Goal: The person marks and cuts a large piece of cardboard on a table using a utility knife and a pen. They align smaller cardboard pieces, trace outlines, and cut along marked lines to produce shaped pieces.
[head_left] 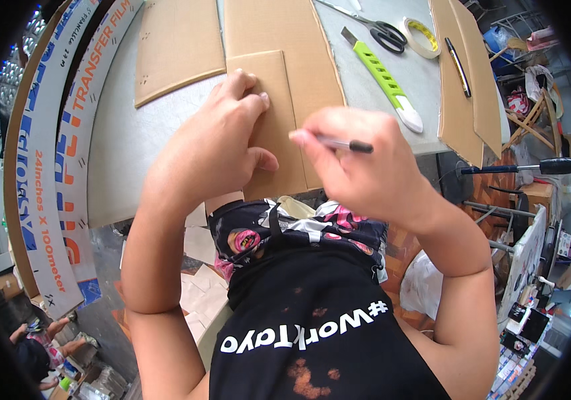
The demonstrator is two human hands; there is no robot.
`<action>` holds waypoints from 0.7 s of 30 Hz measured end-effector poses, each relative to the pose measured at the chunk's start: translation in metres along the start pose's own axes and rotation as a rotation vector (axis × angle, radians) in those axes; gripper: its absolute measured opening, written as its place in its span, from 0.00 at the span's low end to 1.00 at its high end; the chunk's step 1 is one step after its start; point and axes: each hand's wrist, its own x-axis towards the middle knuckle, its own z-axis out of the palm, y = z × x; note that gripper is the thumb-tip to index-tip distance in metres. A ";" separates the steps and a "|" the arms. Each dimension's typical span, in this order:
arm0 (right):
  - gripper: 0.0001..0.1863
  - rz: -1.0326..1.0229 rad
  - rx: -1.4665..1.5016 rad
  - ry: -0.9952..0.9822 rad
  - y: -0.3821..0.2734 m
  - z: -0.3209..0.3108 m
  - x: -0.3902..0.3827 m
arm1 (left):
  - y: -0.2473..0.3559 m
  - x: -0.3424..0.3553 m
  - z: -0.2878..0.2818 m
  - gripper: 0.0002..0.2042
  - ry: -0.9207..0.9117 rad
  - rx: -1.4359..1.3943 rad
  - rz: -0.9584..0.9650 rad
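My left hand (222,133) rests on a brown cardboard piece (275,153), fingers bent onto it and thumb apart. That piece lies over a larger cardboard sheet (272,27) on the pale table. My right hand (365,153) is closed around a pen (359,145) with a dark end, just above the cardboard's right part; its tip is hidden by my fingers. A green-and-white utility knife (379,77) lies to the upper right, near black-handled scissors (385,37) and a tape roll (420,39).
Another cardboard panel (179,47) lies left on the table (119,167), beside long printed cartons (45,200). Cardboard strips (459,120) with a marker (457,67) lie right. Behind them are clutter and metal stands. A person (39,353) is at the lower left, apart from me.
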 end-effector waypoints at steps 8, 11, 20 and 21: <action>0.07 0.152 0.256 -0.218 -0.036 -0.030 -0.042 | 0.003 -0.002 -0.002 0.34 -0.034 0.014 -0.033; 0.05 0.179 0.135 0.074 -0.004 -0.027 -0.002 | 0.004 0.002 -0.007 0.34 -0.048 0.021 -0.011; 0.06 0.135 0.112 0.260 0.049 0.008 0.054 | 0.008 0.003 -0.010 0.34 -0.098 0.017 -0.049; 0.07 0.149 0.101 0.233 0.050 0.009 0.053 | 0.009 0.004 -0.011 0.35 -0.116 0.009 -0.070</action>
